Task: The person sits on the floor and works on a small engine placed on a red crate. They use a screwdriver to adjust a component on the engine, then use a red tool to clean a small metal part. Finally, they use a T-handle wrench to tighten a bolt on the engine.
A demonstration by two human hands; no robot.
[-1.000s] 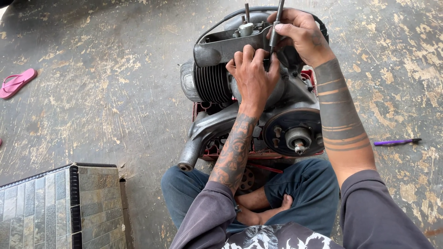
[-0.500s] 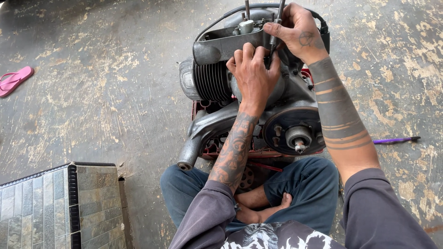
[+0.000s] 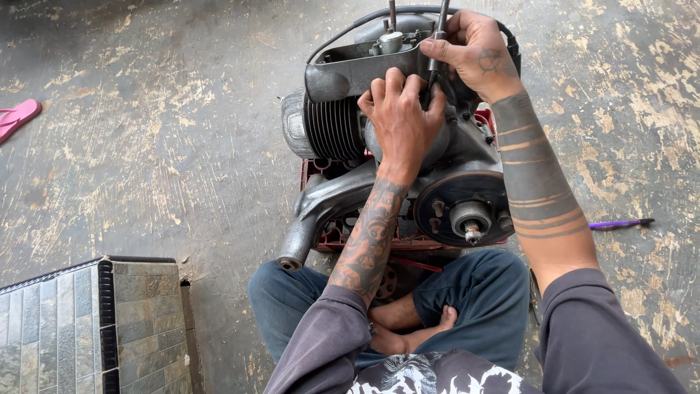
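Clearly a fastening or adjusting step on top of the engine (image 3: pixel 408 160), which sits on a red stand between the person's crossed legs, on the worn concrete floor (image 3: pixel 160 146). The right hand (image 3: pixel 474 55) is closed around a thin metal tool (image 3: pixel 436 44), held upright with its tip down at the grey housing (image 3: pixel 350 69) near the top of the engine. The left hand (image 3: pixel 399 117) lies flat on the rounded casing just below, fingers curled over its upper edge beside the tool's tip, steadying the block; it grips nothing loose. What the tip meets is hidden behind the fingers. By my judgement the next move calls for keeping the tool straight on its seat while the left hand braces against any twist. 1 purple pen-like thing (image 3: pixel 620 224) lies on the floor to the right, well apart, and a pink sandal (image 3: pixel 18 117) far left.
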